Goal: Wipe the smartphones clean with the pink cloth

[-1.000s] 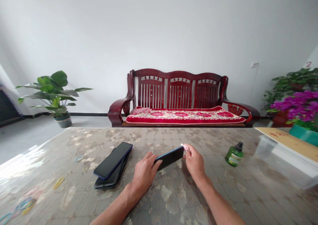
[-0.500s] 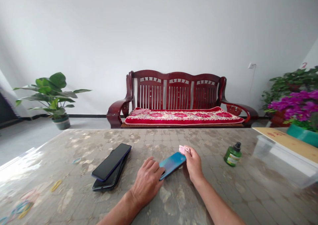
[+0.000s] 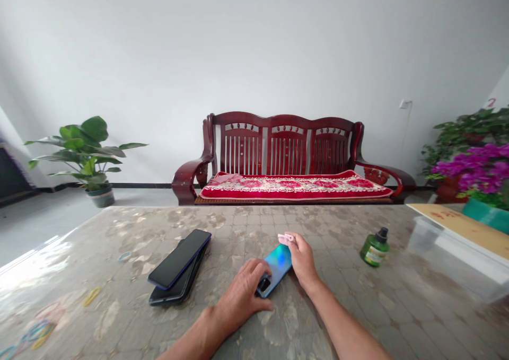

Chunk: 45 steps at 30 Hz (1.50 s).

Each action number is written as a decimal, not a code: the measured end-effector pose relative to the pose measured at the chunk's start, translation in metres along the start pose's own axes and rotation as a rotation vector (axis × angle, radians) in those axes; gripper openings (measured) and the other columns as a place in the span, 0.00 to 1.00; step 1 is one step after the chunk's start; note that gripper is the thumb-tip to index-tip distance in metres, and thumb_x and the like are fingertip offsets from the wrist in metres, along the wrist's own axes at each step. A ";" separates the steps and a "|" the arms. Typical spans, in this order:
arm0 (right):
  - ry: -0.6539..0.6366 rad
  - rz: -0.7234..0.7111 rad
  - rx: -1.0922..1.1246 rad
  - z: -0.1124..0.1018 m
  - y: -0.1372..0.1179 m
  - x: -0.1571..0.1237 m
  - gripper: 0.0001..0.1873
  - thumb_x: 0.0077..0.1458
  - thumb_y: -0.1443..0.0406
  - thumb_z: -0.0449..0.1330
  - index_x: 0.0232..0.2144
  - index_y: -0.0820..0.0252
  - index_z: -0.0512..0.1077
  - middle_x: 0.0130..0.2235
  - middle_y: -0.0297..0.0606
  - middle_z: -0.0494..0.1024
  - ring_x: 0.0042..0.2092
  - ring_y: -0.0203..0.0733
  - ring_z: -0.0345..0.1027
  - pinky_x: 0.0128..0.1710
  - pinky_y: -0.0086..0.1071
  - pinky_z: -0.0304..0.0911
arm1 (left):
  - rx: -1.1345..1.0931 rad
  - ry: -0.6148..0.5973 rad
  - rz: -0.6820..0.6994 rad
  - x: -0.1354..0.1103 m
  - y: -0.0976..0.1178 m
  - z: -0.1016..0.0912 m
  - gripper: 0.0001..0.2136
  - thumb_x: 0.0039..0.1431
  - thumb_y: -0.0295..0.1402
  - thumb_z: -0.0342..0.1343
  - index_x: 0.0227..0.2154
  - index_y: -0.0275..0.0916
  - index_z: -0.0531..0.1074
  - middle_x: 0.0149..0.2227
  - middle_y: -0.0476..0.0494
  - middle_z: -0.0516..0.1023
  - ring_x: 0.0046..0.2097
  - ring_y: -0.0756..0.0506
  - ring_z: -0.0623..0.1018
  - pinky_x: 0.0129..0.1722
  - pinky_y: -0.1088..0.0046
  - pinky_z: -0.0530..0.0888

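A blue smartphone (image 3: 280, 263) lies back side up on the table, its camera block at the near end. My left hand (image 3: 248, 288) grips that near end, with the fingers along its left edge and the thumb by the lower corner. Between the thumb and fingers of my right hand (image 3: 303, 259) is a small folded pink cloth (image 3: 286, 238), held just over the phone's far end. To the left, a dark phone (image 3: 181, 259) rests at a slant on a black phone (image 3: 170, 296).
A green bottle (image 3: 374, 247) with a black cap stands to the right. Beyond it is a clear plastic box (image 3: 441, 264) with a tan board (image 3: 457, 225) on top. Rubber bands (image 3: 40, 334) lie at the near left. Across the table (image 3: 131, 227) stands a wooden bench (image 3: 284, 142).
The phone has turned, its near end swinging towards me. My left hand has shifted slightly and its thumb is now stretched out. My right hand has moved a little left with the pink cloth.
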State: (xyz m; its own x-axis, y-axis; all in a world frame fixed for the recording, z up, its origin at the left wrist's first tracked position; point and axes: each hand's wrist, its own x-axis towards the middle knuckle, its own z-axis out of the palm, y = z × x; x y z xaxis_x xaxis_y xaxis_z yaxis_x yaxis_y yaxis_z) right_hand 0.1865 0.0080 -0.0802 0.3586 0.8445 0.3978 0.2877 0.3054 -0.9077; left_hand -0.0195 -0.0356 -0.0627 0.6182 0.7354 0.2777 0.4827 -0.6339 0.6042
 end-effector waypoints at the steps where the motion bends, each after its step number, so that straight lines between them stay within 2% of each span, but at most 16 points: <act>1: -0.010 -0.002 0.000 0.000 0.000 0.001 0.16 0.55 0.56 0.54 0.37 0.59 0.76 0.39 0.43 0.82 0.42 0.49 0.76 0.41 0.38 0.70 | -0.003 -0.015 0.009 0.000 0.000 0.000 0.21 0.48 0.30 0.68 0.43 0.44 0.68 0.52 0.44 0.70 0.53 0.41 0.70 0.53 0.67 0.67; 5: -0.049 -0.006 -0.005 0.001 0.002 0.003 0.16 0.54 0.56 0.55 0.37 0.59 0.76 0.38 0.41 0.82 0.40 0.48 0.76 0.40 0.37 0.70 | -0.005 -0.086 0.048 -0.001 0.003 -0.005 0.22 0.52 0.35 0.67 0.50 0.46 0.70 0.57 0.42 0.69 0.57 0.39 0.68 0.57 0.61 0.65; 9: -0.075 -0.012 -0.011 0.003 0.006 0.008 0.16 0.53 0.57 0.54 0.37 0.59 0.76 0.38 0.41 0.82 0.40 0.47 0.76 0.41 0.37 0.70 | -0.044 -0.124 0.113 -0.003 0.008 -0.009 0.19 0.58 0.40 0.63 0.52 0.47 0.71 0.57 0.40 0.70 0.57 0.39 0.69 0.58 0.60 0.66; 13: -0.118 -0.033 -0.013 0.008 0.007 0.015 0.16 0.51 0.58 0.54 0.36 0.59 0.76 0.37 0.40 0.82 0.40 0.47 0.76 0.42 0.37 0.69 | -0.023 -0.135 0.156 -0.007 0.014 -0.008 0.18 0.62 0.37 0.59 0.54 0.49 0.70 0.57 0.43 0.71 0.57 0.40 0.70 0.57 0.62 0.67; 19: -0.168 -0.063 -0.044 0.017 0.004 0.022 0.15 0.52 0.59 0.54 0.36 0.59 0.77 0.37 0.41 0.82 0.40 0.47 0.76 0.41 0.38 0.69 | 0.053 -0.124 0.150 -0.009 0.021 -0.007 0.17 0.63 0.35 0.59 0.54 0.48 0.71 0.56 0.44 0.72 0.57 0.42 0.70 0.58 0.66 0.67; 23: -0.188 -0.073 -0.110 0.010 0.001 0.018 0.15 0.54 0.60 0.53 0.37 0.58 0.78 0.38 0.40 0.82 0.41 0.47 0.75 0.43 0.38 0.68 | 0.088 -0.118 0.142 -0.009 0.023 -0.006 0.15 0.63 0.35 0.59 0.52 0.47 0.72 0.55 0.45 0.73 0.56 0.42 0.71 0.57 0.67 0.68; 26: -0.235 -0.148 -0.256 -0.003 -0.007 0.010 0.14 0.54 0.65 0.54 0.37 0.54 0.78 0.39 0.39 0.82 0.43 0.47 0.73 0.45 0.39 0.66 | 0.124 -0.116 0.138 -0.007 0.026 -0.004 0.13 0.62 0.35 0.59 0.50 0.46 0.73 0.54 0.46 0.74 0.54 0.42 0.71 0.56 0.68 0.67; 30: -0.470 -0.416 -0.616 -0.020 -0.027 -0.010 0.18 0.57 0.73 0.50 0.40 0.55 0.78 0.43 0.38 0.80 0.47 0.45 0.69 0.50 0.38 0.63 | 0.172 -0.140 0.128 -0.005 0.031 -0.001 0.10 0.63 0.35 0.59 0.47 0.44 0.72 0.52 0.46 0.74 0.53 0.42 0.71 0.54 0.68 0.68; 35: -0.625 -0.485 -0.827 -0.029 -0.047 -0.034 0.18 0.61 0.74 0.50 0.46 0.56 0.75 0.45 0.38 0.79 0.48 0.43 0.69 0.50 0.35 0.63 | 0.217 -0.155 0.128 -0.004 0.033 0.001 0.09 0.63 0.36 0.59 0.45 0.43 0.71 0.50 0.47 0.74 0.52 0.43 0.71 0.55 0.68 0.68; 40: -0.627 -0.539 -0.941 -0.029 -0.040 -0.041 0.21 0.60 0.76 0.51 0.52 0.60 0.71 0.52 0.41 0.76 0.51 0.44 0.68 0.52 0.36 0.63 | 0.238 -0.150 0.142 -0.005 0.033 0.002 0.09 0.63 0.36 0.58 0.44 0.43 0.70 0.49 0.47 0.74 0.52 0.43 0.71 0.56 0.68 0.68; 45: -0.588 -0.513 -1.049 -0.013 -0.034 -0.024 0.18 0.61 0.75 0.51 0.48 0.59 0.73 0.49 0.41 0.77 0.49 0.45 0.68 0.51 0.36 0.63 | 0.273 -0.159 0.174 -0.004 0.037 -0.001 0.08 0.64 0.34 0.57 0.44 0.41 0.70 0.48 0.46 0.74 0.52 0.43 0.71 0.56 0.68 0.68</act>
State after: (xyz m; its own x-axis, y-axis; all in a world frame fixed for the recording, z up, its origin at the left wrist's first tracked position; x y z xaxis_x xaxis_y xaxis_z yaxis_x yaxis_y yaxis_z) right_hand 0.1799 -0.0277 -0.0574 -0.3602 0.8813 0.3059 0.9216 0.3869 -0.0294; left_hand -0.0053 -0.0617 -0.0406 0.7840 0.5782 0.2259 0.4966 -0.8025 0.3306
